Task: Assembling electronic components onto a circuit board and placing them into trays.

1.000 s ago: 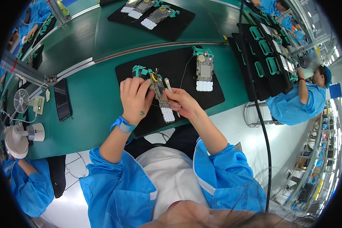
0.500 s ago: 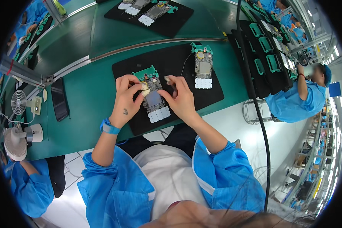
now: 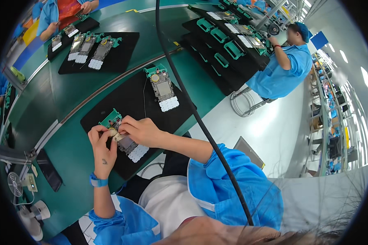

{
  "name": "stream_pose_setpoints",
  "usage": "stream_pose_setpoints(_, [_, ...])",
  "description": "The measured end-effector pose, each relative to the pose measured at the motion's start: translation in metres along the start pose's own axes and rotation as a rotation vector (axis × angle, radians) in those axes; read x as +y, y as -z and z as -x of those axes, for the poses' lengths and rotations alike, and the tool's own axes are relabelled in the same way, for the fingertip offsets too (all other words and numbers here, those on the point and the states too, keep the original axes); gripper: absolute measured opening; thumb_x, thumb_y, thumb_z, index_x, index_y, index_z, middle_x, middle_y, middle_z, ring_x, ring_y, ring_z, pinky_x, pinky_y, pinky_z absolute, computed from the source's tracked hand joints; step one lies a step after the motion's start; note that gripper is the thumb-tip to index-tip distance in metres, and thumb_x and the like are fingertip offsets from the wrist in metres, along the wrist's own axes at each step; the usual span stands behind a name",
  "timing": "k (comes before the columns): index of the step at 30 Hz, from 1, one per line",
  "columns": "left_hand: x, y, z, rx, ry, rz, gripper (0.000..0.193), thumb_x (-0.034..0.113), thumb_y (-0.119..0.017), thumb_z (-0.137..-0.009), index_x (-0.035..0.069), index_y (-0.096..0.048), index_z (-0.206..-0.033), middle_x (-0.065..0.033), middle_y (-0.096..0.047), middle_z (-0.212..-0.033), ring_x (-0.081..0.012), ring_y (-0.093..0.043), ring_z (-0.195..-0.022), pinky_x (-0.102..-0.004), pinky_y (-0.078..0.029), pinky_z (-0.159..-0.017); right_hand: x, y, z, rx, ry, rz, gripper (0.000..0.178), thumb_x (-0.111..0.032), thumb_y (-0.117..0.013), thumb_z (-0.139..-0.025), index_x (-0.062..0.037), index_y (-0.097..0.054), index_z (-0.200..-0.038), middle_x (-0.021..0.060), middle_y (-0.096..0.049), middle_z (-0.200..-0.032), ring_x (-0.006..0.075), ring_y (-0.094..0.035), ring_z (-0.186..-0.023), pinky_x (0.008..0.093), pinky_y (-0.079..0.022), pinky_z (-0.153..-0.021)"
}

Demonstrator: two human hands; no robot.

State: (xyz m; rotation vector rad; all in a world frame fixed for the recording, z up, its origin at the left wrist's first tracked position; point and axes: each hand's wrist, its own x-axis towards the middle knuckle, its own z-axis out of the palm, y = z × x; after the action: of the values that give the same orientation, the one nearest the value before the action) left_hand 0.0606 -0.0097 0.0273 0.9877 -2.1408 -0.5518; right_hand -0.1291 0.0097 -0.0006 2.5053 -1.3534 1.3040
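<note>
Circuit board (image 3: 126, 139) lies pinched under both hands (image 3: 122, 136)

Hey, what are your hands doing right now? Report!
Left hand and right hand both pinching a small part on the near circuit board. Board flat on black mat. Nothing blocking.

light: bright, even, from ceiling lamps (image 3: 363, 75) at the right rim | shadows: soft and faint | glare: mild sheen on the pale floor (image 3: 270, 130) | distortion: strong fisheye, bench edge (image 3: 110, 87) bows (black corners) | focus: centre sharp, rim smeared
</note>
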Motion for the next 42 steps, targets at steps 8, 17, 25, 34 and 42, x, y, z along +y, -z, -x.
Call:
stream_pose_setpoints(8, [-0.006,-0.007,0.007,0.113,-0.01,0.038,0.022,-0.004,-0.07,-0.068,-0.001,-0.059,-0.087,-0.0115,-0.048,-0.104,-0.0304,-0.045,-0.101,-0.0367,-0.043,-0.083,-0.006,-0.003,0.002,-0.066,-0.206,-0.225,0.016,-0.004,-0.066,-0.078,-0.0062,-0.058,-0.092,0.0039,-0.054,-0.095,0.0232,-0.063,-0.067,0.032,-0.05,-0.051])
stream_pose_setpoints(17, [-0.005,-0.006,-0.005,0.077,-0.059,0.024,0.027,-0.002,-0.073,-0.062,-0.001,-0.059,-0.084,-0.0099,-0.05,-0.102,-0.032,-0.046,-0.103,-0.0389,-0.043,-0.086,0.008,0.014,0.005,0.039,-0.464,-0.3,0.015,-0.012,-0.052,-0.096,-0.0001,-0.06,-0.101,0.0137,-0.062,-0.09,0.0232,-0.064,-0.077,0.0316,-0.052,-0.066])
stream_pose_setpoints(25, [0.0,0.001,-0.006,0.046,0.047,0.058,0.023,-0.002,-0.072,-0.059,-0.005,-0.06,-0.078,-0.0092,-0.05,-0.1,-0.0295,-0.047,-0.099,-0.0365,-0.045,-0.081,0.011,0.027,0.034,-0.177,-0.481,0.006,0.03,-0.014,-0.053,-0.095,-0.0053,-0.055,-0.124,0.0142,-0.051,-0.091,0.0297,-0.059,-0.071,0.0346,-0.048,-0.061])
stream_pose_setpoints(34, [0.007,0.006,-0.009,-0.017,0.077,-0.015,0.024,-0.001,-0.073,-0.058,-0.006,-0.061,-0.078,-0.0095,-0.049,-0.1,-0.0296,-0.045,-0.101,-0.0367,-0.045,-0.082,0.009,0.04,0.028,-0.344,-0.41,0.249,0.036,-0.011,-0.061,-0.088,-0.0147,-0.062,-0.124,0.0061,-0.056,-0.062,0.0238,-0.058,-0.051,0.0357,-0.044,-0.047])
stream_pose_setpoints(42, [0.008,0.004,-0.011,-0.011,0.077,-0.011,0.023,-0.002,-0.072,-0.058,-0.007,-0.06,-0.077,-0.0113,-0.049,-0.098,-0.0309,-0.046,-0.101,-0.0365,-0.045,-0.083,-0.018,0.019,0.028,-0.175,-0.127,0.038,0.044,-0.006,-0.067,-0.079,-0.0152,-0.064,-0.122,0.0014,-0.049,-0.057,0.0165,-0.051,-0.045,0.0298,-0.04,-0.04])
